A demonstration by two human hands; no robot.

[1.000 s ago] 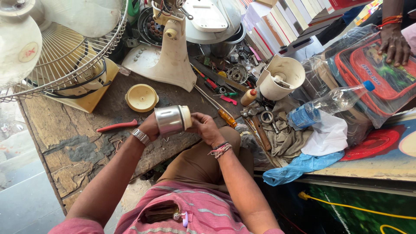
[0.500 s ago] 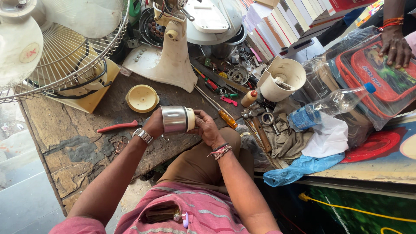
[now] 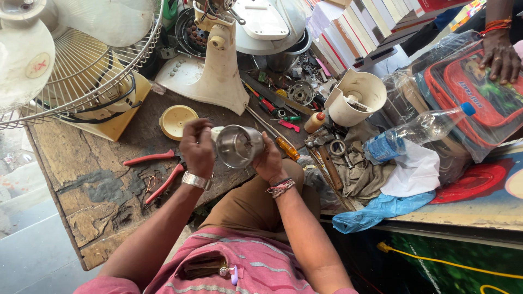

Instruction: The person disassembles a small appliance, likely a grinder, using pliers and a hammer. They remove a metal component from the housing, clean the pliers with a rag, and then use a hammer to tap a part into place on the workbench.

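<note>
A shiny steel mixer jar [image 3: 238,145] is held between both my hands above the worn wooden workbench [image 3: 98,190], its open mouth turned toward me. My left hand [image 3: 197,147], with a metal watch on the wrist, grips the jar's left side and pale base. My right hand [image 3: 271,158], with thread bands at the wrist, cups its right side. A yellow round lid [image 3: 177,121] lies just beyond my left hand. Red-handled pliers [image 3: 158,171] rest on the bench below that hand.
A cream fan stand [image 3: 215,73] and wire fan guard [image 3: 76,60] fill the far left. Screwdrivers, small parts and a white jar [image 3: 357,98] clutter the middle. A plastic water bottle [image 3: 414,133], cloths and a red bag [image 3: 479,92] lie right, another person's hand [image 3: 501,51] on the bag.
I have tipped the jar so its open mouth now faces me; before it lay sideways. Both hands stay on it.
</note>
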